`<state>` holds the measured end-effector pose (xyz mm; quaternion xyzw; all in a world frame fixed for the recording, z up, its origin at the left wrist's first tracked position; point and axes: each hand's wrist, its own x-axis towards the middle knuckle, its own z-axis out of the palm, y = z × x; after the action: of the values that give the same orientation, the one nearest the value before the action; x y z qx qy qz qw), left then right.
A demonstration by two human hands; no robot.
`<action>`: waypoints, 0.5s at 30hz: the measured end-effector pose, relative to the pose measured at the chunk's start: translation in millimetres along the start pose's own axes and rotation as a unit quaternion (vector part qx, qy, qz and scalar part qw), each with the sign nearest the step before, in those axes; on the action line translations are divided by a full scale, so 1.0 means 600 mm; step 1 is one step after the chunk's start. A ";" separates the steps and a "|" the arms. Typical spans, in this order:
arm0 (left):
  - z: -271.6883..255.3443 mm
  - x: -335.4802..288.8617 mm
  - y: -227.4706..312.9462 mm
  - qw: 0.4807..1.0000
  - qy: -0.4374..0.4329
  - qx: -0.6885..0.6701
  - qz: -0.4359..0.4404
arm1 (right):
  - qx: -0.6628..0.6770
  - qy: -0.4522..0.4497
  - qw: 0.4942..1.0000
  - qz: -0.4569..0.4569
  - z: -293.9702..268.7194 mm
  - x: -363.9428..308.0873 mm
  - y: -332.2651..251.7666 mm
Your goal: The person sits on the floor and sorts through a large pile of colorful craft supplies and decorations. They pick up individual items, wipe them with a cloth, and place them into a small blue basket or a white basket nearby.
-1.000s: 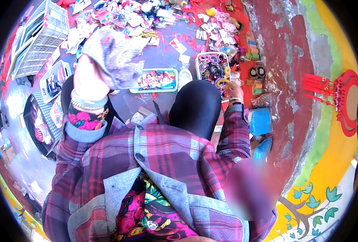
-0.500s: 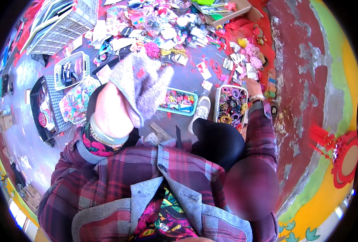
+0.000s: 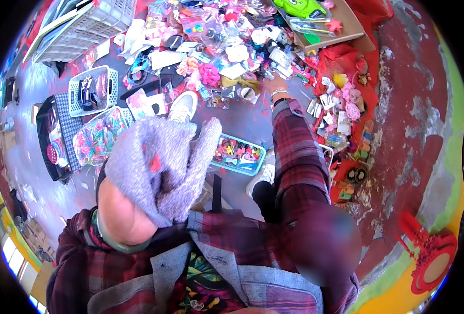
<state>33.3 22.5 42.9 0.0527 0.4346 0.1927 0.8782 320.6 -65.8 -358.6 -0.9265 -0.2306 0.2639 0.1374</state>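
A loose, grey knitted glove point(image 3: 177, 172) covers my left hand point(image 3: 161, 162), raised close in front of my chest. Its thumb stands apart from the bulky finger part, and I see nothing between them. My right hand point(image 3: 277, 86), bare with a bracelet at the wrist, reaches to the near edge of a big pile of small packaged accessories point(image 3: 237, 52). Its fingertips blend in with the packets there, so any hold is hidden. Left of that hand lie an olive bow point(image 3: 240, 82) and a bright pink scrunchie point(image 3: 209, 75).
A blue-rimmed basket of small colourful pieces point(image 3: 237, 154) stands between my shoes. Another basket's rim point(image 3: 327, 155) shows behind my right sleeve. On the left are a white basket point(image 3: 92, 91), a bag of bright items point(image 3: 101, 136) and a grey crate point(image 3: 83, 34). A cardboard box point(image 3: 342, 29) lies far right.
My right hand has left the basket of hair ties on the right and moved forward and left to the pile. My gloved left hand has come lower and nearer my chest. The view has shifted.
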 end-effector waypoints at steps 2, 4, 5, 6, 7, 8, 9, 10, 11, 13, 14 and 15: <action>-0.020 0.005 0.019 0.996 -0.010 0.083 -0.025 | 0.020 0.020 0.999 0.034 0.021 0.018 -0.015; -0.022 0.004 0.028 0.995 -0.010 0.096 -0.020 | 0.022 0.013 0.998 0.056 0.039 0.032 -0.029; -0.020 0.004 0.030 0.995 -0.010 0.095 -0.022 | 0.019 0.012 0.997 0.070 0.046 0.038 -0.024; -0.019 0.005 0.031 0.995 -0.010 0.094 -0.023 | 0.012 0.040 0.998 0.054 0.053 0.041 -0.016; -0.019 0.007 0.030 0.995 -0.013 0.093 -0.023 | 0.021 0.051 0.998 0.042 0.058 0.041 -0.005; -0.018 0.008 0.031 0.995 -0.014 0.093 -0.026 | 0.030 0.063 0.997 0.030 0.060 0.040 0.008; -0.018 0.007 0.030 0.995 -0.016 0.094 -0.024 | 0.041 0.074 0.996 0.016 0.062 0.039 0.017; -0.019 0.006 0.030 0.995 -0.016 0.096 -0.025 | 0.027 0.081 0.995 0.048 0.064 0.033 0.028; -0.020 0.005 0.030 0.995 -0.020 0.096 -0.026 | 0.132 0.053 0.986 0.081 0.059 0.024 0.042; -0.024 -0.002 0.030 0.995 -0.027 0.095 -0.030 | 0.338 -0.001 0.930 0.145 0.050 -0.002 0.074; -0.026 -0.006 0.030 0.995 -0.028 0.096 -0.027 | 0.408 0.015 0.897 0.169 0.034 -0.029 0.070; -0.029 -0.009 0.029 0.995 -0.030 0.097 -0.025 | 0.448 0.010 0.876 0.178 0.033 -0.040 0.078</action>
<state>11.5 35.3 40.7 0.1321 0.4260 0.1257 0.8861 308.2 -115.3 -382.3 -0.7939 0.0824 0.3495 0.4907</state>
